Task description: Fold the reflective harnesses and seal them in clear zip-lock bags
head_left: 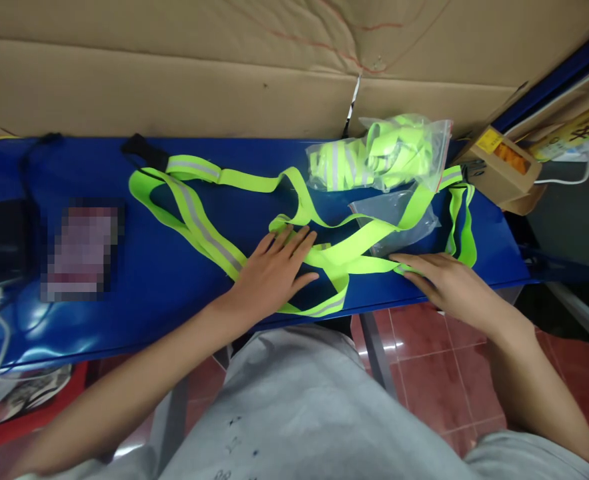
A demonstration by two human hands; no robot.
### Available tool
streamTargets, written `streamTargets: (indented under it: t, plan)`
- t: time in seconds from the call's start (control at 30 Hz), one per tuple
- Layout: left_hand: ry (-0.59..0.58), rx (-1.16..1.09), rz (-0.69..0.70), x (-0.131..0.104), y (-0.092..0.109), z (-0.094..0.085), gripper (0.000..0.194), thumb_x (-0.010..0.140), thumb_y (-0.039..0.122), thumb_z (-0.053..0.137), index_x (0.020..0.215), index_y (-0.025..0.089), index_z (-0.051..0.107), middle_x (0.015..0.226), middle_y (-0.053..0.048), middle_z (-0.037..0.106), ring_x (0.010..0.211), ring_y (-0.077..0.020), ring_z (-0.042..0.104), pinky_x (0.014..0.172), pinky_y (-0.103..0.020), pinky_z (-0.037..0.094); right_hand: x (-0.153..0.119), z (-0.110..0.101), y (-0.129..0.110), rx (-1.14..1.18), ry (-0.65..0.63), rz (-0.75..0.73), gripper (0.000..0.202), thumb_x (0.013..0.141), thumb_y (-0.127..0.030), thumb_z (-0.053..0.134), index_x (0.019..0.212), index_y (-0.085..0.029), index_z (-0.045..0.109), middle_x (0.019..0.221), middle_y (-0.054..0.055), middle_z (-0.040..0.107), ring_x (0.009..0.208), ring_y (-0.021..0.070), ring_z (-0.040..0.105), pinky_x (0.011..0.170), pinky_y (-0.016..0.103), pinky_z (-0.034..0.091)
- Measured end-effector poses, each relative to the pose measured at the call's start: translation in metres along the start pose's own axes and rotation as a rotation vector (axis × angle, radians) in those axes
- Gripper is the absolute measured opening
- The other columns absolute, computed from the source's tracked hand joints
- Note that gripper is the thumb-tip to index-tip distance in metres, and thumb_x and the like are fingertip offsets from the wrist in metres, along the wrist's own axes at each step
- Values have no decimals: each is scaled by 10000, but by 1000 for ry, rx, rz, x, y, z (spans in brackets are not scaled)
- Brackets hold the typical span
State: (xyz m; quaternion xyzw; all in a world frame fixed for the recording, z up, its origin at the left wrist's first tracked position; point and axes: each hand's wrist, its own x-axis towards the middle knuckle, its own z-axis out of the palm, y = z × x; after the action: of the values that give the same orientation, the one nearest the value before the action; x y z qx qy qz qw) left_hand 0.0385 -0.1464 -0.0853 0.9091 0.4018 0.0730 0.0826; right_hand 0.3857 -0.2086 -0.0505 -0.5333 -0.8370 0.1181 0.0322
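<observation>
Neon-yellow reflective straps (207, 230) with grey stripes lie in loose loops across the blue table. My left hand (273, 270) rests palm down on the straps near the middle, its fingers spread. Toward the right, my right hand (444, 287) pinches a strap at the table's front edge between thumb and fingers. A black buckle (145, 152) sits at the straps' far left end. Behind my hands is a flat clear plastic bag (399, 223), partly under a strap. Farther back, clear bags hold more bundled reflective straps (399, 153).
The narrow blue table (139, 313) has a cardboard wall (174, 93) behind it. On its left lie a blurred-out flat object (81, 250), a black device (1, 243) and cables. An open cardboard box (504, 167) stands at the right end.
</observation>
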Motion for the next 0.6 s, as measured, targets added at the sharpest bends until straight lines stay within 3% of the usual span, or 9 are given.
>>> streamTargets:
  t: [0.07, 0.17, 0.27, 0.33, 0.4, 0.47, 0.53, 0.6]
  plan:
    - [59, -16, 14, -4, 5, -6, 555, 1083, 343, 474, 1573, 87, 436, 1639, -219, 458, 1500, -392, 480, 1214, -577, 434, -5, -2, 4, 77, -26, 62, 510, 1074, -411, 522, 1568, -295, 478, 1247, 90, 767, 988, 280, 767, 838, 439, 615]
    - [178, -100, 22, -18, 25, -18, 383, 1088, 290, 435, 1378, 106, 603, 1403, -188, 667, 1235, -317, 682, 1018, -476, 585, -8, -5, 7, 132, -18, 100, 453, 1070, -472, 517, 1480, -284, 565, 1188, 80, 784, 931, 269, 776, 762, 400, 611]
    - [84, -43, 13, -37, 47, -17, 347, 1009, 451, 617, 1128, 131, 679, 956, -116, 741, 829, -301, 724, 686, -442, 603, -6, -2, 5, 180, -41, 99, 387, 1078, -469, 503, 1395, -284, 624, 1241, 65, 776, 927, 251, 779, 765, 388, 609]
    - [-14, 28, 47, -48, 55, -9, 210, 965, 366, 695, 980, 158, 676, 793, -61, 696, 709, -281, 692, 609, -416, 567, -4, -1, 1, 212, -36, 105, 384, 1076, -458, 512, 1401, -284, 620, 1271, 65, 767, 960, 252, 780, 791, 391, 614]
    - [-49, 36, 103, -54, 55, -5, 119, 967, 294, 693, 958, 178, 670, 766, -36, 691, 674, -256, 679, 611, -394, 554, -4, -3, -2, 247, -5, 97, 367, 1064, -443, 542, 1380, -284, 640, 1288, 69, 762, 1014, 260, 777, 832, 393, 617]
    - [5, -42, 134, -56, 45, -10, 244, 997, 393, 666, 1123, 184, 675, 891, -52, 752, 750, -249, 711, 675, -391, 575, -5, -11, 4, 272, 80, 122, 327, 1035, -430, 601, 1316, -289, 692, 1256, 69, 775, 1036, 263, 773, 856, 381, 612]
    - [148, -158, 92, -53, 20, -27, 432, 1013, 524, 615, 1300, 201, 634, 1109, -79, 784, 942, -242, 750, 803, -382, 601, -6, -21, 23, 260, 263, 235, 291, 1004, -429, 652, 1228, -271, 749, 1189, 88, 793, 1014, 266, 769, 863, 370, 595]
    - [362, -137, -99, -45, -22, -49, 305, 1036, 451, 593, 1219, 224, 681, 1147, -64, 791, 1017, -230, 752, 879, -367, 590, -4, -30, 57, 200, 485, 427, 320, 999, -452, 650, 1163, -209, 779, 1108, 134, 801, 938, 262, 763, 847, 374, 573]
